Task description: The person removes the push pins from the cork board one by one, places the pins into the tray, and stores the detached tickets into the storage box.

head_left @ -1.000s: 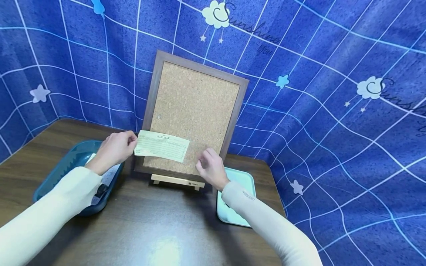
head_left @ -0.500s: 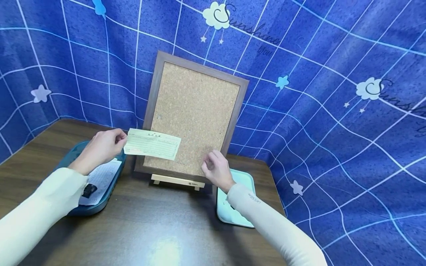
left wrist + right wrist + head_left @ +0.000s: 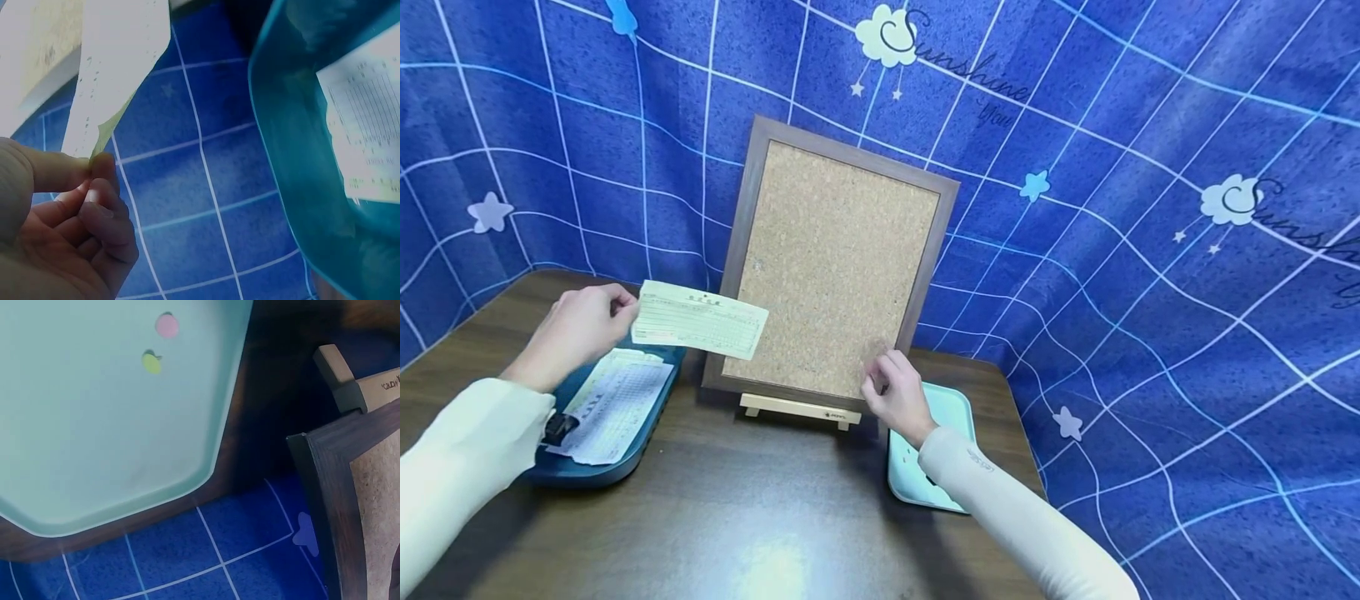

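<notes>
My left hand [image 3: 580, 327] pinches a pale green printed slip of paper [image 3: 700, 319] by its left end. The slip hangs in the air, its right part in front of the cork board's [image 3: 842, 258] lower left corner. In the left wrist view, thumb and index finger meet on the edge of the slip [image 3: 122, 69]. Fingers curled, my right hand [image 3: 897, 396] is at the board's lower right corner, above the pale tray [image 3: 936, 483]. Whether something small sits between its fingertips is hidden. The right wrist view shows almost none of that hand.
A teal basket [image 3: 658, 417] at the left holds printed papers [image 3: 625, 400] and a black object [image 3: 559, 428]. In the right wrist view, a pink tack [image 3: 167, 326] and a yellow tack [image 3: 151, 362] lie in the tray. A small wooden easel [image 3: 801, 408] supports the board.
My left hand has carried the slip leftward, away from the board and over the basket, uncovering more papers there. The right hand has shifted slightly right and down.
</notes>
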The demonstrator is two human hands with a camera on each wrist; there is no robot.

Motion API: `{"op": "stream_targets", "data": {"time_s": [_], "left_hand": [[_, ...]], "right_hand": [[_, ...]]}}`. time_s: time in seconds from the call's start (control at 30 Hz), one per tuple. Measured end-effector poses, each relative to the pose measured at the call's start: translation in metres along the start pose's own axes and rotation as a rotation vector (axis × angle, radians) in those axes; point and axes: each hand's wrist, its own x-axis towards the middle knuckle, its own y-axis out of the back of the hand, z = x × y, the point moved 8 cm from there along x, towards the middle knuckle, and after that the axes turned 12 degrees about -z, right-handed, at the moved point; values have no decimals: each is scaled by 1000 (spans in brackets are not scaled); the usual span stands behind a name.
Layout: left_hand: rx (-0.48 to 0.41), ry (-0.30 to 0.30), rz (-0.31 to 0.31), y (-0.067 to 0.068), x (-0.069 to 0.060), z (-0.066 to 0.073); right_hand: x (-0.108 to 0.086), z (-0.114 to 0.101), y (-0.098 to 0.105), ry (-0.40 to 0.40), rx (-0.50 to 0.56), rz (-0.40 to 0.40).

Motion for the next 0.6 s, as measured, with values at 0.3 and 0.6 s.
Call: {"op": "stream_targets", "data": {"time_s": [0.3,0.6], "left_hand": [[42,32,8,9,-7,-31],[95,43,-33,10,-15,-58]], "right_hand": [[-8,2,4,0,15,9],[-17,14,17,-25,26,48]]}}
